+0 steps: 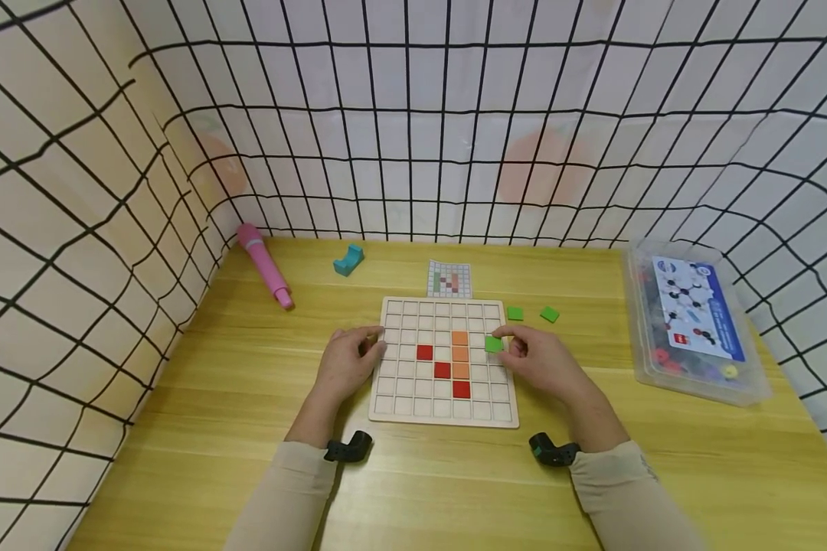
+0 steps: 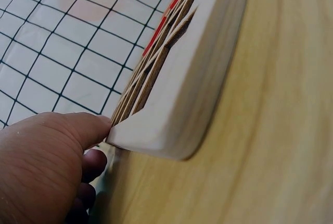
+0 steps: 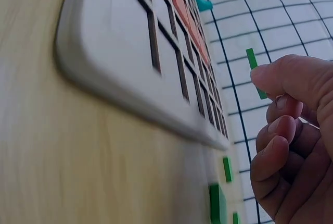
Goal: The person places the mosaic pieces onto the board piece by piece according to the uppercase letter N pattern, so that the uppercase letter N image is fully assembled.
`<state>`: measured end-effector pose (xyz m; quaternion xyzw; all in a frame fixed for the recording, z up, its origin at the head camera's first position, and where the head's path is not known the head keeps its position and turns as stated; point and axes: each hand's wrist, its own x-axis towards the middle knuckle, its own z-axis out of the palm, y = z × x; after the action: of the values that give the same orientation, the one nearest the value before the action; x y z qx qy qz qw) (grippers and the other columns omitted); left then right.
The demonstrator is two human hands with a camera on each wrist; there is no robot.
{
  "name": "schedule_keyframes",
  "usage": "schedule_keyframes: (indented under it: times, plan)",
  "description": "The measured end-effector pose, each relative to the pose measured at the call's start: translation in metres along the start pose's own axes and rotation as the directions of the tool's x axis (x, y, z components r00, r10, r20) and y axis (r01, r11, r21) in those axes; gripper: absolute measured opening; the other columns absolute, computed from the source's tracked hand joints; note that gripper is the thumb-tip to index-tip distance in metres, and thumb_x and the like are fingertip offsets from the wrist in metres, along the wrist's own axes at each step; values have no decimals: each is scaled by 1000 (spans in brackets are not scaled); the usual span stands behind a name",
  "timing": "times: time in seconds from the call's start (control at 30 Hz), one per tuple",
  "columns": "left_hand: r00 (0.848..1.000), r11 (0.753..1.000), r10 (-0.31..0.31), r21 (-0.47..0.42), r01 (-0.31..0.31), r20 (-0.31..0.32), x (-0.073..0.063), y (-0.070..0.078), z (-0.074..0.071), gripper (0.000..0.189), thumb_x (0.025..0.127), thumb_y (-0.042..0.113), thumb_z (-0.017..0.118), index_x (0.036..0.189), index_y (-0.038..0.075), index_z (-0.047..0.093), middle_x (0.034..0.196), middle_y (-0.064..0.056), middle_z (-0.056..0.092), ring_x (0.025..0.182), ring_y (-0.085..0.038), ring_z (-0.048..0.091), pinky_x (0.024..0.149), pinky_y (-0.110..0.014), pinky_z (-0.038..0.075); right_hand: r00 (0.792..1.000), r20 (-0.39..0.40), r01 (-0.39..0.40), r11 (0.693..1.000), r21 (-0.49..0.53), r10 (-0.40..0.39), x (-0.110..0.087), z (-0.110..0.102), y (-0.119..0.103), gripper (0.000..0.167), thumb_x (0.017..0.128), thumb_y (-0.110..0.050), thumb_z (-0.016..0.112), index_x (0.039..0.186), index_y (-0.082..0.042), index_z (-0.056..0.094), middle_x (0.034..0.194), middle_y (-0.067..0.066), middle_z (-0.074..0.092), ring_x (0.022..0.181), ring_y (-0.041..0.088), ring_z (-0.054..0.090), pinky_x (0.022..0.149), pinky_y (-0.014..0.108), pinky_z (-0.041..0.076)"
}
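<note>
A pale wooden grid board (image 1: 400,409) lies flat, with 3 red tiles (image 1: 424,353) and 3 orange tiles (image 1: 459,353) in its cells. My left hand (image 1: 344,361) is at its left edge, thumb and forefinger tips against the rim. In the left wrist view, the thumb (image 2: 86,128) meets a board corner while the other fingers curl below. Between thumb and forefinger my right hand (image 1: 544,360) pinches a green square tile (image 1: 494,344) over the board's right columns. The right wrist view has this tile (image 3: 251,60) edge-on, above the board.
Two green tiles (image 1: 515,314) lie off the board's upper right. Behind the board is a small printed grid card (image 1: 449,279). A teal block (image 1: 348,260) and a pink microphone (image 1: 265,264) are at back left, a lidded plastic box (image 1: 696,321) at right. Black-lined sheeting surrounds the table.
</note>
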<state>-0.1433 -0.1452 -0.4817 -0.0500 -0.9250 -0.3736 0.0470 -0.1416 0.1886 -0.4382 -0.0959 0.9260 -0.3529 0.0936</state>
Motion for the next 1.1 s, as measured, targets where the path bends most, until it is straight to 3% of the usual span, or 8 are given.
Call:
schedule_keyframes:
  times: [0.47, 0.73, 1.1]
  plan:
    - [1000, 1000, -8, 0, 8, 10, 0, 1, 0, 32, 98, 27, 68, 127, 15, 73, 83, -4, 65, 84, -20, 48, 74, -32, 37, 997, 55, 43, 998, 48, -45, 17, 27, -25, 29, 94, -24, 72, 123, -17, 70, 74, -3, 52, 67, 15, 46, 63, 27, 38]
    - [1000, 1000, -3, 5, 3, 7, 0, 1, 1, 33, 97, 27, 69, 127, 15, 73, 83, -3, 65, 84, -20, 48, 74, -32, 37, 991, 76, 108, 991, 84, -114, 25, 39, -35, 27, 95, -23, 72, 121, -17, 69, 72, -4, 49, 64, 12, 46, 64, 27, 39]
    - [1000, 1000, -8, -1, 8, 8, 0, 0, 0, 32, 98, 28, 69, 126, 15, 73, 82, -3, 65, 83, -20, 48, 73, -32, 37, 989, 115, 86, 996, 31, -89, 36, 48, -60, 27, 95, -28, 71, 121, -21, 69, 73, -4, 53, 59, 12, 46, 58, 27, 37]
